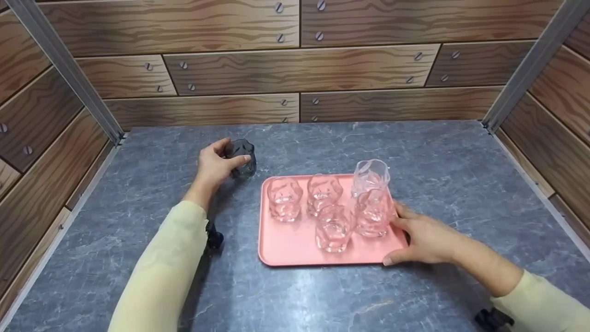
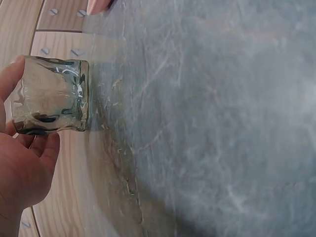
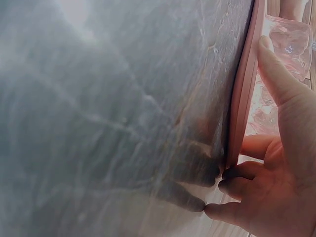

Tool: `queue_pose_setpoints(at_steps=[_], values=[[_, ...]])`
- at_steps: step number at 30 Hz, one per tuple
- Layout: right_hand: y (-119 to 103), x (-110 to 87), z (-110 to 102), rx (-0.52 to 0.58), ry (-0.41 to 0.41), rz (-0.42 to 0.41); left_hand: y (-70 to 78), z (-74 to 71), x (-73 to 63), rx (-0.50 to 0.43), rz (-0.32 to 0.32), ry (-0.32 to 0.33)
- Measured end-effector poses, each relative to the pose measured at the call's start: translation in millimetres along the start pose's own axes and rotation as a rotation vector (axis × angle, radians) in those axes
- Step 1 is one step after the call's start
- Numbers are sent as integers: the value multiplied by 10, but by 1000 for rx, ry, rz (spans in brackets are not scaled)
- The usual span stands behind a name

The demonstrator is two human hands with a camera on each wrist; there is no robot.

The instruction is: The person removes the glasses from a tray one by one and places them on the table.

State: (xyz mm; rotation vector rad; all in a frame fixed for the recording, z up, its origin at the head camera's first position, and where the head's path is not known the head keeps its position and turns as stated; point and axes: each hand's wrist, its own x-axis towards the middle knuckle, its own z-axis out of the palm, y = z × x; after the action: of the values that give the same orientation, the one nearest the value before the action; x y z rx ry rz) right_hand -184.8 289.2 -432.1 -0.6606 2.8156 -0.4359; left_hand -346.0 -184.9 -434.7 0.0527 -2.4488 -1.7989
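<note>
My left hand (image 1: pixel 215 164) grips a dark tinted drinking glass (image 1: pixel 243 159) behind and left of the pink tray (image 1: pixel 288 251), thumb on one side and fingers on the other. In the left wrist view the glass (image 2: pixel 52 94) looks upright, its thick base close to the tabletop; whether it touches I cannot tell. My right hand (image 1: pixel 428 237) holds the tray's right edge near the front corner, the thumb along the front rim. Several clear, wavy glasses stand on the tray, including a left one (image 1: pixel 284 199), a front one (image 1: pixel 333 229) and a back right one (image 1: pixel 371 177).
A grey marbled tabletop (image 1: pixel 295 299) lies under everything. Wood-patterned panels (image 1: pixel 299 69) enclose it at the back and both sides, with metal posts (image 1: pixel 530 69) at the rear corners. The clear glasses stand close together toward the tray's right half.
</note>
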Motion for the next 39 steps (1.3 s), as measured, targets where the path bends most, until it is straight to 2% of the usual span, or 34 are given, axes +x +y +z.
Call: queue_pose_setpoints(at_steps=[11, 17, 21, 24, 26, 32, 39], values=[[3, -2, 3, 3, -12, 18, -23, -10, -17, -2, 3, -28], [6, 15, 6, 0, -4, 5, 57, -73, -88, 33, 14, -47], [11, 10, 6, -3, 4, -11, 193, -118, -202, 120, 72, -26], [9, 8, 9, -7, 14, -24, 305, -123, -330, 196, 152, -10], [11, 7, 7, -10, 18, -30, 373, -101, -424, 212, 206, -16], [18, -1, 2, -12, 21, -20, 508, 46, -685, 158, 297, -124], [9, -2, 8, -15, 9, -9, 502, 240, -873, 106, 297, -273]])
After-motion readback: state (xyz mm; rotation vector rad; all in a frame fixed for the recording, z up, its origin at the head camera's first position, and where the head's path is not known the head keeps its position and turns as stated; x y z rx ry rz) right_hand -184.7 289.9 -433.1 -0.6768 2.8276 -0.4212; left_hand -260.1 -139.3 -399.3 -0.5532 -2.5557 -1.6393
